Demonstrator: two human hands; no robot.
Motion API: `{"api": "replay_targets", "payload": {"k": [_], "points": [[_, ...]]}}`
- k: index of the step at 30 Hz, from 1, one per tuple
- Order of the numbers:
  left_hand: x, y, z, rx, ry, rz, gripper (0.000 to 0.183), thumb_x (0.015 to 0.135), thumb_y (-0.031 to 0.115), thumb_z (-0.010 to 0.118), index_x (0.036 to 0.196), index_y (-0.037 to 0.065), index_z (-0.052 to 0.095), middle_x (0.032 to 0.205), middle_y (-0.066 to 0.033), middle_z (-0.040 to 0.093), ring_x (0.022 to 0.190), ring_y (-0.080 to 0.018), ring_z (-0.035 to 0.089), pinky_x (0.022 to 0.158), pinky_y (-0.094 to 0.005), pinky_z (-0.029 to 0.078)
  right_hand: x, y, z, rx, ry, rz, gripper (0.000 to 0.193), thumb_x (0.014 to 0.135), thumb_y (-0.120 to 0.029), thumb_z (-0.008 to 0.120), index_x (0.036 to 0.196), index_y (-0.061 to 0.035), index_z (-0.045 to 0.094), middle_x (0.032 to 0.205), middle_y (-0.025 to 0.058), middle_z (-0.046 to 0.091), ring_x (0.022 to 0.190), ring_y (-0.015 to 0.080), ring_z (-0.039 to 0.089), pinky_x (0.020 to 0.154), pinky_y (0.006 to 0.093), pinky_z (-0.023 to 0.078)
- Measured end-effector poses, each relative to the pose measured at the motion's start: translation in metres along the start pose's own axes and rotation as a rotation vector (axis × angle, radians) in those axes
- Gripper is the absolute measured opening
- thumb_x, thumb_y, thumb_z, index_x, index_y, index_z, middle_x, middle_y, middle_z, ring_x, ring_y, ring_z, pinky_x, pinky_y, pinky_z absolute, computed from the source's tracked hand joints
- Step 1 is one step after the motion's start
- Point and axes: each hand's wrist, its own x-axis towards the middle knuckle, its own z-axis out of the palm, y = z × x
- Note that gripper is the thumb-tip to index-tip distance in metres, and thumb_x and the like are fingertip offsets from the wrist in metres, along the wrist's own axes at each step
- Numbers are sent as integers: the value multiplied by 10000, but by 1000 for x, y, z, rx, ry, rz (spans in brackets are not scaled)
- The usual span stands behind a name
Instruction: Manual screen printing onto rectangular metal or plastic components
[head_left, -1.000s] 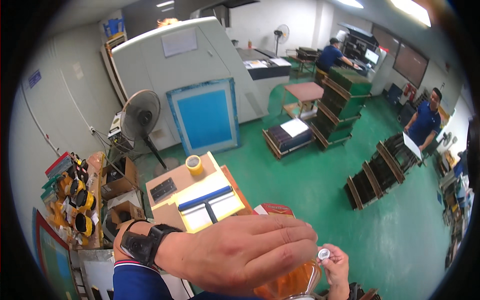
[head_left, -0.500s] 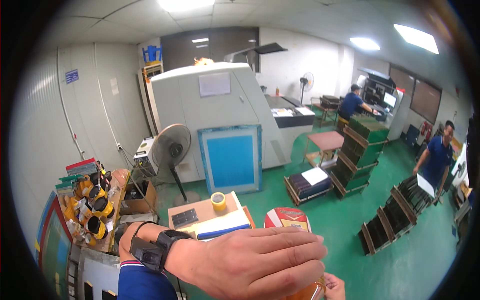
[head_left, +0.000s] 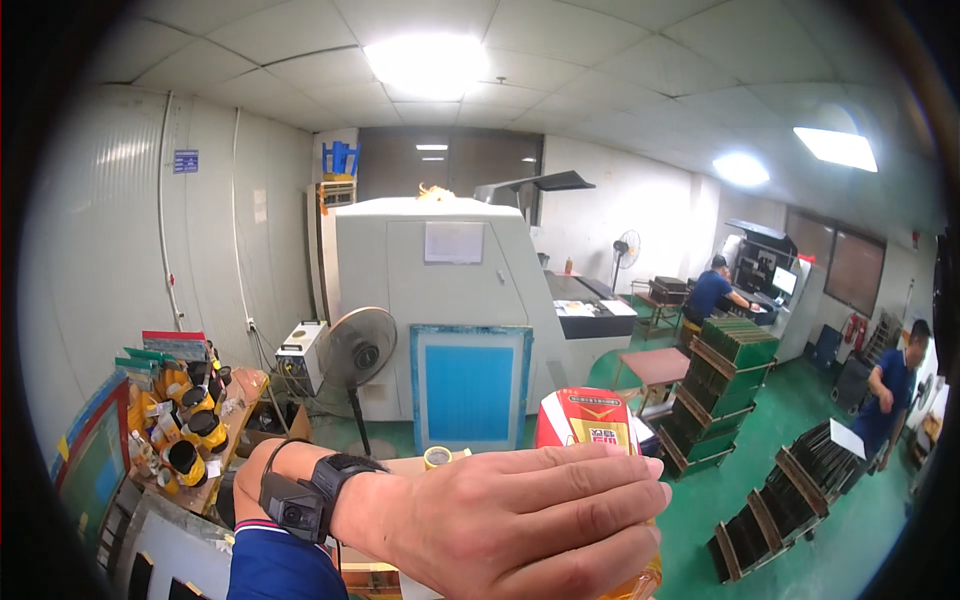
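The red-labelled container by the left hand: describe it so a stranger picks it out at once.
Start at the big pale-grey machine mid-room, then the blue-panelled frame standing before it. Just right of that and much nearer, the container shows above the left hand, which covers much of it. Its red, white and gold label over see-through amber sets it apart from the blue-panelled frame.

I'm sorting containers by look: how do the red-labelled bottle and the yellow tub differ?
The bottle appears gripped in the left hand; the tub sits on a brown surface. The bottle looks larger in view, the tub smaller. The bottle's label is mostly red; the tub is yellow. Both show some yellow.
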Motion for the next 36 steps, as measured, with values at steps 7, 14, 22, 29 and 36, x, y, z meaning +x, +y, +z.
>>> {"api": "replay_targets", "payload": {"k": [7,14,22,29,36], "points": [[11,10,-12,-38,1,-83,257,852,133,645,1035,-23,554,1063,-206,645,991,-338,664,878,-395,558,4,6,-5,6,-38,21,513,836,-62,716,1303,40,533,1198,151,653,1050,185,638,895,308,531],[11,13,-19,-126,-92,-198,268,892,154,608,1087,-22,555,1124,-217,624,1061,-339,641,932,-416,545,6,5,1,39,-35,3,511,836,-58,714,1304,40,532,1184,141,659,1036,178,640,893,308,531],[9,11,-17,-99,-93,-187,255,894,138,600,1085,-26,557,1138,-223,624,1075,-343,637,928,-419,549,5,-1,6,30,-25,4,495,835,-46,710,1295,30,544,1174,116,664,994,167,648,865,301,541],[-2,-11,4,87,76,127,253,806,122,689,969,-17,554,1029,-215,665,930,-345,689,822,-384,574,6,-4,7,28,-26,-3,492,836,-57,715,1291,30,549,1162,110,667,970,159,653,844,295,548],[-1,-8,4,65,101,126,306,807,139,705,1008,-16,533,1028,-226,666,926,-350,693,808,-395,579,5,-5,8,2,-5,-13,495,825,-36,714,1289,30,554,1160,109,671,927,144,661,820,278,552]]}}
